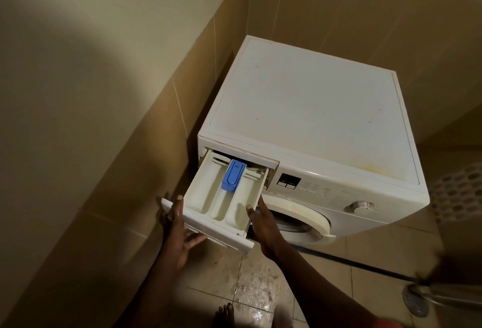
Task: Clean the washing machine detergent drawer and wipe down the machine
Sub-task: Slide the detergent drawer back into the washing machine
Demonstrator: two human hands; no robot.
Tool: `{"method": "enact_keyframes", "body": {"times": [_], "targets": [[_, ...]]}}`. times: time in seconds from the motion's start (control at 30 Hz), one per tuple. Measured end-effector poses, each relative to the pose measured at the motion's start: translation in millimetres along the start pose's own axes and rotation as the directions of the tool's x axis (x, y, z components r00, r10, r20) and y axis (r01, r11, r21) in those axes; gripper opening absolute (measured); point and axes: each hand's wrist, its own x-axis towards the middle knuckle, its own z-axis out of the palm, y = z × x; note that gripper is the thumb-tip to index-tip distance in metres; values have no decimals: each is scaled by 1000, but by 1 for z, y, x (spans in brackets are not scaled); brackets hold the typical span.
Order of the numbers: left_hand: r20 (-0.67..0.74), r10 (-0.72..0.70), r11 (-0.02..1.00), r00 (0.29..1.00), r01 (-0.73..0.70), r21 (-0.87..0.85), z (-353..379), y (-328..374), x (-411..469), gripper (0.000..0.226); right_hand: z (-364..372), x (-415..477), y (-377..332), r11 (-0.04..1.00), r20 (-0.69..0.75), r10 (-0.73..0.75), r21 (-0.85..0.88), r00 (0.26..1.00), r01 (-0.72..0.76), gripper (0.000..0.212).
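Observation:
A white front-loading washing machine [313,108] stands in the corner, its top stained yellowish near the front. Its detergent drawer [224,197] is pulled far out of the slot at the upper left of the front panel. The drawer has three cream compartments and a blue insert [233,175] in the middle one. My left hand [180,233] grips the drawer's left front corner and front plate from below. My right hand [260,226] holds the drawer's right side wall, thumb on the rim. Both hands look wet.
Tiled beige walls close in on the left and behind the machine. The floor tiles [255,283] below the drawer are wet. A dark hose [365,266] runs along the floor. A perforated white basket [459,192] stands right of the machine. A floor drain [414,301] lies at lower right. My bare toes [227,313] show below.

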Motion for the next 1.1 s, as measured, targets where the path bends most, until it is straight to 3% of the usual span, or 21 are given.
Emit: {"method": "enact_keyframes", "body": {"times": [0.17,0.4,0.6,0.83,1.1], "targets": [[-39,15,994,999,-11,108,-4,0,6,66,-2,-3,-3,1000,33,7,-3,999,-7,44],[-8,-36,998,999,36,-47,-3,-25,-5,65,-13,-9,-2,989,-16,-109,-102,994,106,48],[-15,-5,999,1000,4,-47,2,-24,-6,68,-17,-7,-2,988,-5,-116,-104,993,114,48],[-13,-24,997,1000,23,-67,0,-27,-5,67,-13,-12,4,963,-83,-220,-181,972,202,52],[17,-2,998,1000,3,-58,-1,-19,-1,63,-9,-10,3,965,-137,-227,-162,964,204,51]]}}
